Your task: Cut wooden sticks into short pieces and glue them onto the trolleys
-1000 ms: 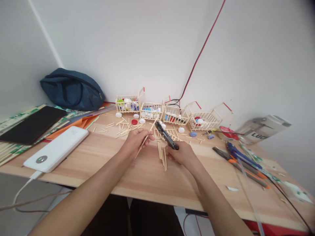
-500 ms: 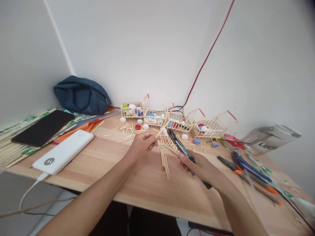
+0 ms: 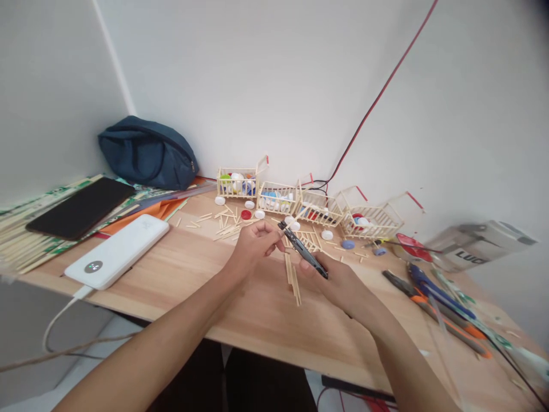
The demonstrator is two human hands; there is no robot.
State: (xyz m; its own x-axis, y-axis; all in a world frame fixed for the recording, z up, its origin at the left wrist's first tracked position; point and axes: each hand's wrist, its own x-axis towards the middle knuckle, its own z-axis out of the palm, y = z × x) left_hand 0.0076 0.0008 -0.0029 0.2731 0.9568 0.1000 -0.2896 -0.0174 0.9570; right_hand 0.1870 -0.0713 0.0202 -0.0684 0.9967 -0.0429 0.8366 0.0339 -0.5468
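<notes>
1. Right hand (image 3: pixel 338 281): grip clenched on slim black metal pliers (image 3: pixel 302 252), whose long axis runs up-left with the nose toward the left hand.
2. Left hand (image 3: pixel 256 243): fingers pinched beside the nose; contents indiscernible.
3. Pale wooden sticks (image 3: pixel 293 274): lying on the wooden tabletop (image 3: pixel 223 297), between the hands.

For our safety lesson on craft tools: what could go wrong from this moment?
The left hand pinches right at the tip of the black pliers gripped by the right hand, so a fingertip could get nipped. Loose wooden sticks lie on the table between the hands and may get scattered.
</notes>
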